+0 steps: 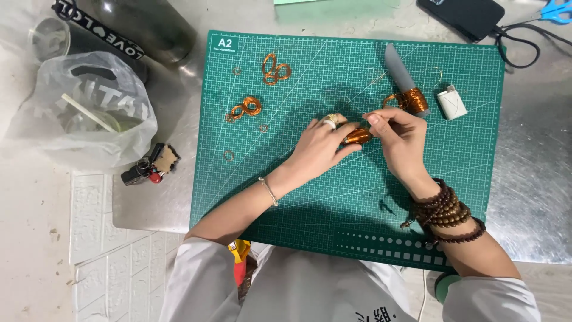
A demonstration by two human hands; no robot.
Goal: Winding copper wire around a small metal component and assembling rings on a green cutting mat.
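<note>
Over the middle of a green cutting mat [286, 197], my left hand [319, 146] pinches a small coil of copper wire [358, 136]. My right hand [400, 138] meets it from the right, fingertips closed on the wire at the coil's upper end. A ring sits on my left hand and dark bead bracelets wrap my right wrist. Just behind my right hand lies a grey rod [400, 73] wound with copper wire [416, 100].
Loose copper wire loops [276, 70] and another tangle of wire [247, 108] lie on the mat's left part. A white lighter [451, 102] rests at the right. Off the mat: a plastic bag with a cup [89, 110], keys [150, 167], a dark bottle [143, 27], a black device with cable [465, 15], blue scissors [557, 11].
</note>
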